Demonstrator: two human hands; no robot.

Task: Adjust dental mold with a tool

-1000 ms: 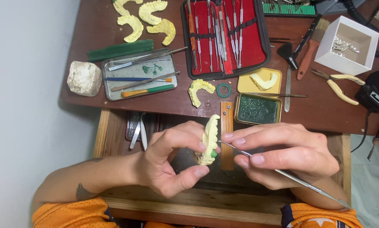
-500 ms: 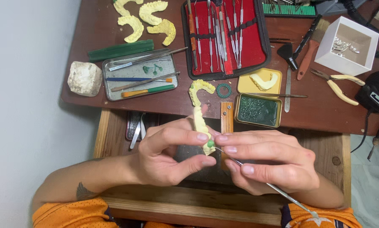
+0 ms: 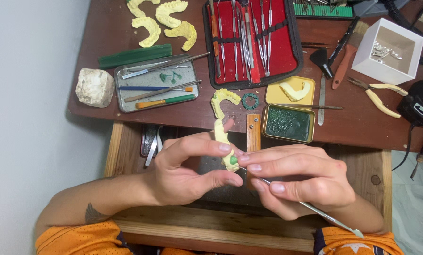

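My left hand (image 3: 188, 167) pinches a pale yellow dental cast (image 3: 223, 141) edge-on over an open wooden drawer (image 3: 362, 165). A small green wax blob (image 3: 233, 160) sits on the cast's lower end. My right hand (image 3: 298, 177) grips a thin metal carving tool (image 3: 324, 216) like a pen, its tip touching the cast beside the green wax. The tool's handle runs down to the right past my wrist.
On the dark table (image 3: 103, 33) lie more yellow casts (image 3: 162, 19), a second cast (image 3: 223, 99) near the front edge, a red case of metal instruments (image 3: 249, 38), a metal tray (image 3: 154, 82) of tools, a green wax tin (image 3: 288, 123), pliers (image 3: 379, 94), a white box (image 3: 388, 49) and a white stone (image 3: 94, 86).
My left hand has turned the cast from a tilted, broad view to upright and edge-on. My right hand has shifted a little so the tool tip stays at the cast's lower end.
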